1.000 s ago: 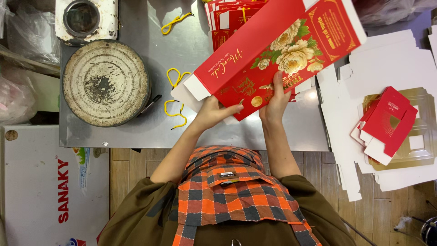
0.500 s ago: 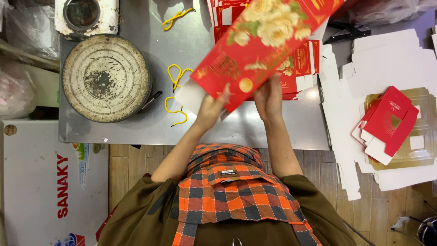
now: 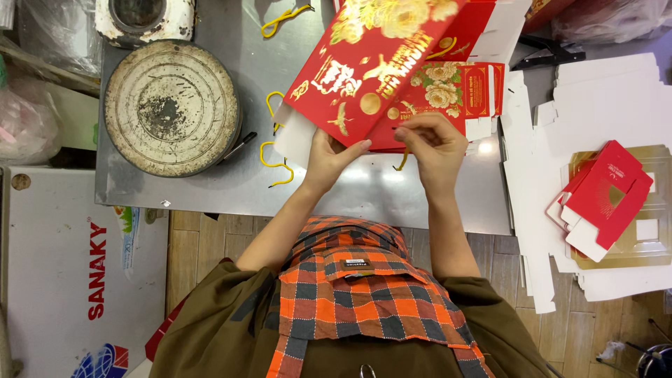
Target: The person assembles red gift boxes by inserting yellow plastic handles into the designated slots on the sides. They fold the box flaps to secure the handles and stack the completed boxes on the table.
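Note:
I hold a flat red cardboard box (image 3: 378,66) printed with gold flowers, tilted up over the grey metal table (image 3: 210,178). My left hand (image 3: 329,157) grips its lower edge. My right hand (image 3: 430,143) pinches a yellow cord handle (image 3: 402,161) at the box's lower edge. More red printed box blanks (image 3: 462,91) lie flat on the table behind the held box.
A round rusty tin lid (image 3: 171,105) sits at the table's left. Loose yellow cord handles (image 3: 273,150) lie beside it. White flat box blanks (image 3: 595,91) and a small red folded box (image 3: 605,196) are stacked at right. A white appliance (image 3: 63,280) stands at left.
I turned the red box over and swung it to the left. My right hand moved from the box's underside to pinch a yellow cord at its lower edge.

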